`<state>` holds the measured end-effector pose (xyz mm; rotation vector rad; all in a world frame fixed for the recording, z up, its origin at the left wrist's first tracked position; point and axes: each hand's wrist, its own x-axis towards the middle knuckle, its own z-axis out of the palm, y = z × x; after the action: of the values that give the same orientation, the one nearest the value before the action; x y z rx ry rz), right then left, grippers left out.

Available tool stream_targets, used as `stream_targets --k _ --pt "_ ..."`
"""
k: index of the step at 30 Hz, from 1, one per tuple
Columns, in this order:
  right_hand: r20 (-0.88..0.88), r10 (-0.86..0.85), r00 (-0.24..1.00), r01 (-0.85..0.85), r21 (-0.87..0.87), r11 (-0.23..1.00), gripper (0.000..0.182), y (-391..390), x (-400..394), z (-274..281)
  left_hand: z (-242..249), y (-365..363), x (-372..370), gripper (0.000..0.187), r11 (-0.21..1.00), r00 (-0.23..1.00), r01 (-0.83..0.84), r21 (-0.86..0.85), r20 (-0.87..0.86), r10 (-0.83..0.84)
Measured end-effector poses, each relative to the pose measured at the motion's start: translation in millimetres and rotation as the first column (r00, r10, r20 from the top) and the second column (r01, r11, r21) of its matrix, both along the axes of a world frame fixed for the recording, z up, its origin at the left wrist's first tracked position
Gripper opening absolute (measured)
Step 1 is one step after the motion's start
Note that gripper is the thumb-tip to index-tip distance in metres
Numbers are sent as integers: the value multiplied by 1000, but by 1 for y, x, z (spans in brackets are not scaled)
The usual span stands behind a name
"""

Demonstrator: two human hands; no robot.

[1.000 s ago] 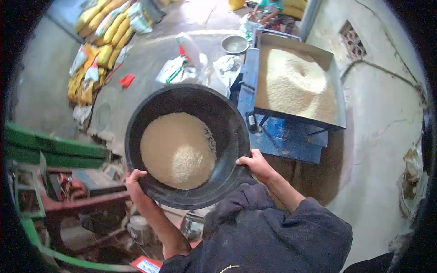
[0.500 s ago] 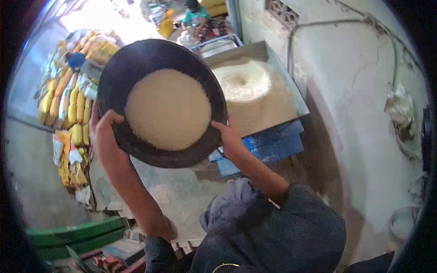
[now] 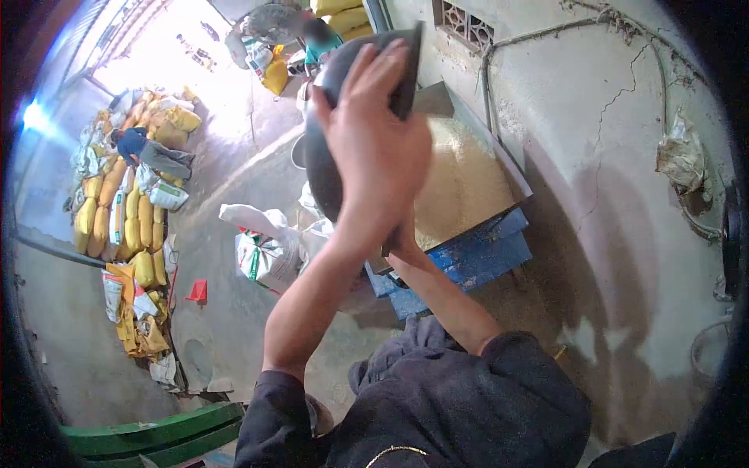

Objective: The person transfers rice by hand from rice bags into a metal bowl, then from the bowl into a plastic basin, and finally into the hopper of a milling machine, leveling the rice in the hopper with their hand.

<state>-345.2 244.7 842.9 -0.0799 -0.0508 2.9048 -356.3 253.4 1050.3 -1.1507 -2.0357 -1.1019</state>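
Note:
A large black basin point(image 3: 322, 160) is tipped nearly on its side over the right-hand metal tray point(image 3: 511, 175), its mouth turned to the right. My left hand point(image 3: 378, 144) presses against the basin's outside, fingers spread over its upper part and bent round it. At the basin's lower rim is my right hand point(image 3: 402, 240), mostly hidden behind my left wrist, its fingers out of sight. Pale rice-like grain point(image 3: 460, 171) fills the tray below. The inside of the basin is hidden from view.
The tray rests on a blue support point(image 3: 488, 249) beside the wall. A white sack point(image 3: 269, 253) stands on the floor near the basin. Yellow sacks point(image 3: 133, 210) are piled at left, with a person point(image 3: 156, 152) bending over them. Another person point(image 3: 318, 43) is behind the basin.
The basin, level and holding grain before, has swung right and tipped on its side. My left hand has risen with it onto the outside. The grain in the tray looks less dished.

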Motion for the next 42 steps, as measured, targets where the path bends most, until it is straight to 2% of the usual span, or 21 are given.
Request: stream_targets --k 3,4,7,21,25,26,28,30,31,32,33,34,35,36,38,39,40,41,42 --pt "-45 -9 999 9 -2 1000 70 -4 -7 6 -3 10 19 48 998 997 56 -41 -59 -59" --pt "-54 -12 998 12 -2 1000 70 -4 -10 7 -5 12 23 50 998 996 29 -52 -81 -34" --pt "-84 -15 996 15 6 1000 69 -4 -16 11 -6 14 34 49 997 995 68 -47 -71 -71" --pt "-79 6 997 3 118 993 65 -1 -40 14 -10 18 58 43 996 977 87 -18 -192 -89" --pt "-29 18 999 -12 209 978 64 3 -49 6 -7 10 53 37 994 980 107 -16 -164 -108" --pt "-7 22 1000 -20 248 969 64 5 -52 2 -8 6 45 39 996 979 88 -2 -185 -87" --pt "78 36 996 -64 388 919 64 8 -56 -11 1 -10 30 53 1000 985 -4 -13 -175 2" --pt "267 26 963 -199 646 737 63 17 -56 -32 7 -32 5 55 996 991 -46 80 -124 56" --pt "403 5 915 -331 746 578 63 27 -49 -34 11 -44 -5 56 989 993 -83 121 -73 92" --pt "514 -17 858 -449 764 463 64 40 -34 -10 18 -61 -11 57 977 988 -154 149 23 153" --pt "513 -15 858 -449 765 462 64 52 -29 -12 21 -79 -21 58 947 973 -222 232 120 199" --pt "399 -86 913 -372 900 226 65 66 -25 -15 24 -98 -32 59 906 947 -294 305 219 233" --pt "264 -125 956 -270 963 -30 66 79 -23 -17 29 -115 -37 59 862 929 -295 411 334 158" --pt "262 -125 957 -268 963 -32 66 93 -20 -16 33 -135 -40 59 802 898 -307 512 434 67" --pt "104 -102 989 -132 933 -336 75 121 -13 -8 34 -182 -46 64 702 752 -481 526 659 22" --pt "102 -100 990 -131 932 -338 75 133 -7 0 29 -207 -44 60 725 762 -474 499 645 55" --pt "159 -153 975 -219 777 -590 81 144 -1 10 22 -232 -39 56 746 771 -471 470 630 89" --pt "195 -218 956 -291 549 -784 88 155 3 14 17 -254 -36 50 688 681 -584 430 721 128" --pt "194 -214 957 -287 549 -785 88 168 5 11 11 -278 -32 43 623 578 -687 374 801 156"
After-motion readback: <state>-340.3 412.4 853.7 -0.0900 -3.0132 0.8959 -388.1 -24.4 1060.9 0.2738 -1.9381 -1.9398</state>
